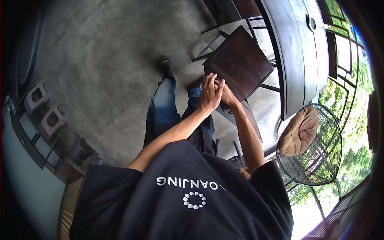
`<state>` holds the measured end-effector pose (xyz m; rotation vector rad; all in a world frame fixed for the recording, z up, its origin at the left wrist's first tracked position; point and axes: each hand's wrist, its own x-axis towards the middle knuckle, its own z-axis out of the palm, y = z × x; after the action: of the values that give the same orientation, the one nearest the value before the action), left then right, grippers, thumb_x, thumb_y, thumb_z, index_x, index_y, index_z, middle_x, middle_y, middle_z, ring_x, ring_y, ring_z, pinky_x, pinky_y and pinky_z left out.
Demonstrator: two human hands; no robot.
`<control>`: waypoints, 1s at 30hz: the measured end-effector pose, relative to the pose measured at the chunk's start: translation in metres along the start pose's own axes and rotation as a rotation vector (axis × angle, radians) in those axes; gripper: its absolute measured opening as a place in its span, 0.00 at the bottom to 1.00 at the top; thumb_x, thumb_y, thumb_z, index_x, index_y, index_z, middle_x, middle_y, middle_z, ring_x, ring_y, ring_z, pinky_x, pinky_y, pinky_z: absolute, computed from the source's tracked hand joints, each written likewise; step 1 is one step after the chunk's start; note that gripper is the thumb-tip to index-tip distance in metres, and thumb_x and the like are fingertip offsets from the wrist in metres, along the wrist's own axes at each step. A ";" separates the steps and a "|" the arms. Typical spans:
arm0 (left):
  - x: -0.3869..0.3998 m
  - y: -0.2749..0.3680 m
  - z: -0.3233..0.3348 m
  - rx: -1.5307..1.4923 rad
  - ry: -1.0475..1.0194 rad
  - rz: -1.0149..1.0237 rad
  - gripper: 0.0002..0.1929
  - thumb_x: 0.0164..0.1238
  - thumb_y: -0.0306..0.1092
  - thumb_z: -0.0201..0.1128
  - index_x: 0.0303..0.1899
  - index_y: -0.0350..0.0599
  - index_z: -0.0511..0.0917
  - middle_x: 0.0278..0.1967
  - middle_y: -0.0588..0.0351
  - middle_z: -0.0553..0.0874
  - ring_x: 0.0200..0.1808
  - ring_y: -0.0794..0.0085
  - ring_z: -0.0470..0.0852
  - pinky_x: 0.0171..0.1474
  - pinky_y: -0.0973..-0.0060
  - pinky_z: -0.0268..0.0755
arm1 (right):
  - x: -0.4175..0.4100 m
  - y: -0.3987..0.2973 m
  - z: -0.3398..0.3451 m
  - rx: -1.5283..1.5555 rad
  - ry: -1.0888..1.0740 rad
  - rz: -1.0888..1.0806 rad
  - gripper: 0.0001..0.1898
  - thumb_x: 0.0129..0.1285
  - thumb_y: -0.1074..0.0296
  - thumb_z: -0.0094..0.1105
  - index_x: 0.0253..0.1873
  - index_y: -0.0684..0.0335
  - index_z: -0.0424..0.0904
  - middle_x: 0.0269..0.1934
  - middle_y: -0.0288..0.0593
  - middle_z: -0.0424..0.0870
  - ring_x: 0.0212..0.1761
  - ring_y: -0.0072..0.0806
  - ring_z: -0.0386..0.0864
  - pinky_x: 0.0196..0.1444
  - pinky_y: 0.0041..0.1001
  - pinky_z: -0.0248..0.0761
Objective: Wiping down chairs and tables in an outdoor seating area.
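Observation:
My left hand (211, 93) is over my right hand (228, 95), near the closest corner of a dark brown square chair seat (241, 61) with a black frame. The left hand's fingers are partly bent and a little apart, and I see nothing held in them. Partly hidden behind the left one, my right hand has its fingers out of sight, so whether it grips anything cannot be told. Just below the right wrist is a small dark rounded thing (226, 108), too hidden to identify. In front of me my legs in blue jeans (164, 103) stand on the concrete floor (111, 69).
A long dark table (300, 57) with a ring-shaped object (312, 22) runs along the right. Below it stands a black mesh basket chair (325, 150) with a tan cushion (300, 132). Two plastic stools (54, 120) are at the left, near a wooden cabinet (70, 172).

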<state>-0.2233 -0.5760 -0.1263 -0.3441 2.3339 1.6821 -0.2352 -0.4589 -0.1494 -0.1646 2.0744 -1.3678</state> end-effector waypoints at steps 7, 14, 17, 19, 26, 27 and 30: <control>-0.002 0.000 -0.003 0.078 -0.011 -0.009 0.30 0.72 0.56 0.49 0.60 0.36 0.69 0.57 0.35 0.75 0.62 0.46 0.70 0.63 0.62 0.63 | 0.057 0.088 0.012 0.179 -0.093 -0.071 0.18 0.63 0.55 0.52 0.36 0.69 0.73 0.27 0.51 0.77 0.29 0.32 0.71 0.33 0.36 0.66; -0.003 0.009 -0.024 -0.017 -0.179 -0.111 0.24 0.73 0.45 0.55 0.55 0.30 0.74 0.47 0.43 0.84 0.49 0.69 0.82 0.51 0.76 0.72 | 0.137 0.141 0.020 -0.017 0.012 0.257 0.25 0.66 0.49 0.47 0.47 0.69 0.82 0.40 0.57 0.85 0.45 0.41 0.83 0.49 0.37 0.72; 0.001 0.009 -0.015 -0.083 -0.198 -0.061 0.22 0.74 0.44 0.54 0.54 0.31 0.75 0.47 0.50 0.85 0.44 0.76 0.80 0.49 0.80 0.71 | 0.165 0.188 0.007 -0.043 0.081 0.338 0.26 0.64 0.48 0.48 0.47 0.68 0.83 0.39 0.57 0.85 0.48 0.47 0.82 0.54 0.38 0.71; 0.003 0.024 -0.015 -0.050 -0.267 -0.127 0.22 0.74 0.44 0.52 0.54 0.32 0.75 0.47 0.51 0.85 0.43 0.78 0.78 0.47 0.82 0.68 | 0.169 0.214 -0.001 0.108 0.022 0.311 0.27 0.64 0.47 0.48 0.48 0.69 0.82 0.42 0.60 0.84 0.51 0.49 0.81 0.56 0.38 0.69; 0.009 0.011 -0.029 0.031 -0.213 -0.039 0.19 0.75 0.42 0.51 0.50 0.32 0.78 0.46 0.50 0.85 0.50 0.72 0.80 0.56 0.78 0.69 | 0.095 0.117 0.015 0.084 -0.011 -0.026 0.25 0.66 0.53 0.47 0.53 0.71 0.76 0.56 0.61 0.76 0.60 0.51 0.73 0.63 0.39 0.65; 0.009 0.013 -0.032 0.049 -0.200 -0.027 0.19 0.76 0.41 0.50 0.50 0.31 0.78 0.46 0.50 0.84 0.50 0.71 0.80 0.56 0.78 0.69 | 0.078 0.096 0.021 0.093 0.040 -0.136 0.24 0.65 0.53 0.47 0.51 0.72 0.78 0.54 0.63 0.77 0.60 0.54 0.72 0.63 0.39 0.65; 0.011 0.011 -0.042 0.025 -0.201 0.016 0.18 0.77 0.38 0.46 0.48 0.29 0.78 0.45 0.49 0.84 0.49 0.69 0.81 0.56 0.75 0.71 | 0.043 0.055 0.039 0.097 0.100 -0.282 0.24 0.67 0.55 0.45 0.54 0.71 0.75 0.59 0.61 0.73 0.64 0.52 0.69 0.66 0.39 0.61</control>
<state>-0.2397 -0.6127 -0.1074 -0.1435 2.2145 1.6114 -0.2343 -0.4827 -0.2259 -0.3650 2.1207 -1.6717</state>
